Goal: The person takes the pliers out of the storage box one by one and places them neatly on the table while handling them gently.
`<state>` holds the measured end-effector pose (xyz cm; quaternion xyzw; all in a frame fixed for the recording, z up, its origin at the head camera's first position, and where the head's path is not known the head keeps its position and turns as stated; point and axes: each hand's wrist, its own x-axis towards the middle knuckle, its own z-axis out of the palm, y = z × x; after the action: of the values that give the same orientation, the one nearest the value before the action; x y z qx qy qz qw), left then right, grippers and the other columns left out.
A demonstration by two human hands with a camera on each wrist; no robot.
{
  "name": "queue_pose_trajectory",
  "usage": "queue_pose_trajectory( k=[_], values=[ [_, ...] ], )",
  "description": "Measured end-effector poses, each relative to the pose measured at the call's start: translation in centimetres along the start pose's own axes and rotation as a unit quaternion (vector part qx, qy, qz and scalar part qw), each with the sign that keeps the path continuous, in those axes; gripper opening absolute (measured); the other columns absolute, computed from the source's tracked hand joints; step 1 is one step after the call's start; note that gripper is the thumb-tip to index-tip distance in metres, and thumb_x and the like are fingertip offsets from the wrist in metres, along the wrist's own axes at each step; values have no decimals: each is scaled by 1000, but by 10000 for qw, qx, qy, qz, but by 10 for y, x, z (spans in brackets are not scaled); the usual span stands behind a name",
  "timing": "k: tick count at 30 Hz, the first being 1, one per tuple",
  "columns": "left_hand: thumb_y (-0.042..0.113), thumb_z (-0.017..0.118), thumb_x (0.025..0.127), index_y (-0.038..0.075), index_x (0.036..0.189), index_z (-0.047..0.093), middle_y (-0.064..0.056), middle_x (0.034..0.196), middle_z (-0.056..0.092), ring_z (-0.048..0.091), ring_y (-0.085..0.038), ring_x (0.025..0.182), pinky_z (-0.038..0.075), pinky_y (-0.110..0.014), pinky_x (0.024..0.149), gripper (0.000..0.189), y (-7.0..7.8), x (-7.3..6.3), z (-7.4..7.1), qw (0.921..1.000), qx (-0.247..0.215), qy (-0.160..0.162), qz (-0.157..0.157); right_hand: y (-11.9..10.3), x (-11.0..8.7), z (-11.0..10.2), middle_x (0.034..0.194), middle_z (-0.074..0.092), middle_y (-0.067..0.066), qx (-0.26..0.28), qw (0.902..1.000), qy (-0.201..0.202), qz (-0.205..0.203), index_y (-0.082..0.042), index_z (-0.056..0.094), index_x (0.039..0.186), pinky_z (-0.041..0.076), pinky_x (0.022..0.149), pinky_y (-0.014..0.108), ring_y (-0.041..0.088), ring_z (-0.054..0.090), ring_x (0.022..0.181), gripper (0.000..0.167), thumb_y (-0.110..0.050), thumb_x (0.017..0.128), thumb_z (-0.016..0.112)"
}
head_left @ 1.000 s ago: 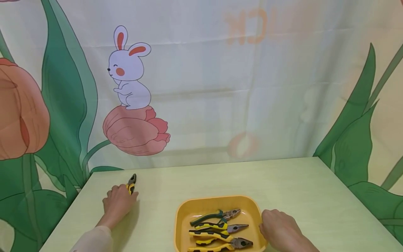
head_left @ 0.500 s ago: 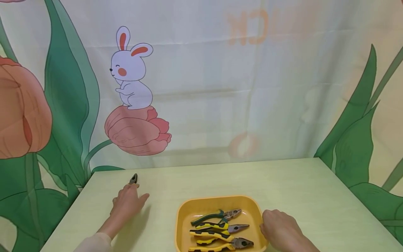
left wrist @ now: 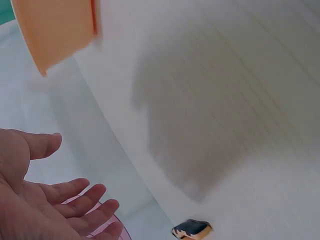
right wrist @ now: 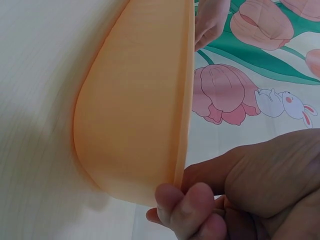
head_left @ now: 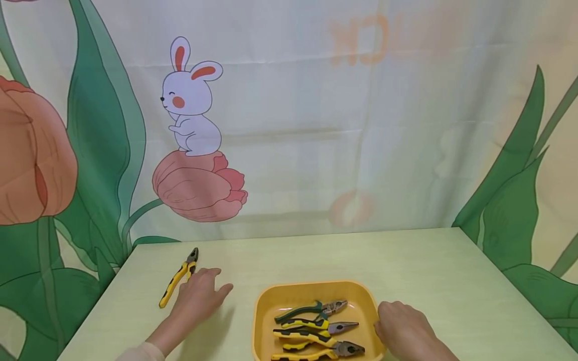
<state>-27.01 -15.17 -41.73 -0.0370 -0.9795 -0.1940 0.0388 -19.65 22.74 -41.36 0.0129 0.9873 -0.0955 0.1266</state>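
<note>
Yellow-and-black pliers (head_left: pixel 180 273) lie on the left of the table with their dark jaws toward the back. Just right of them my left hand (head_left: pixel 198 298) hovers with nothing in it; its fingers and thumb are spread in the left wrist view, beside one end of the pliers (left wrist: pixel 194 229). My right hand (head_left: pixel 404 326) pinches the right rim of a yellow tray (head_left: pixel 311 285) between thumb and fingers, as the right wrist view shows. Inside the tray lie green-handled pliers (head_left: pixel 295 312), needle-nose pliers (head_left: pixel 343 327) and yellow-handled combination pliers (head_left: pixel 347 348).
The pale table (head_left: pixel 420 260) reaches back to a hanging cloth (head_left: pixel 289 165) printed with tulips and a rabbit. The tray stands at the table's front middle, cut off by the lower frame edge in the head view.
My left hand has let go of the yellow-and-black pliers and moved right and toward me, leaving them on the table. The right hand has stayed on the tray's rim.
</note>
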Motion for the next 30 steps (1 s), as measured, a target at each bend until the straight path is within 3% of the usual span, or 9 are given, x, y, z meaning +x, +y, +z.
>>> queue_pose_trajectory(
  k=[8,19,25,30],
  values=[
    [26,74,95,-6,128,65,-24,126,65,61,-43,117,46,-64,94,47,17,-13,1,9983,-174,219,514,-1,-1,-1,61,49,2,-24,10000,-32,32,-8,59,71,42,56,27,16,48,55,27,-10,96,69],
    [26,77,95,-2,128,66,-19,130,63,60,-39,120,43,-63,98,45,41,-31,0,9957,-469,206,771,-2,-1,-1,61,50,2,-42,10000,7,15,-8,59,71,43,56,27,16,49,56,26,-11,95,69],
    [26,77,94,0,128,67,-17,132,62,60,-37,121,42,-63,100,44,50,-35,-1,9956,-501,182,769,-1,-1,0,61,50,2,18,10000,39,-13,-8,59,71,43,56,27,16,49,55,27,-10,96,70],
    [26,78,94,0,127,67,-17,131,63,61,-37,120,41,-63,100,44,57,-39,-3,9935,-594,223,945,-1,0,0,61,51,2,36,10000,-18,51,-8,60,72,43,56,26,16,51,55,26,-12,96,70]
  ],
)
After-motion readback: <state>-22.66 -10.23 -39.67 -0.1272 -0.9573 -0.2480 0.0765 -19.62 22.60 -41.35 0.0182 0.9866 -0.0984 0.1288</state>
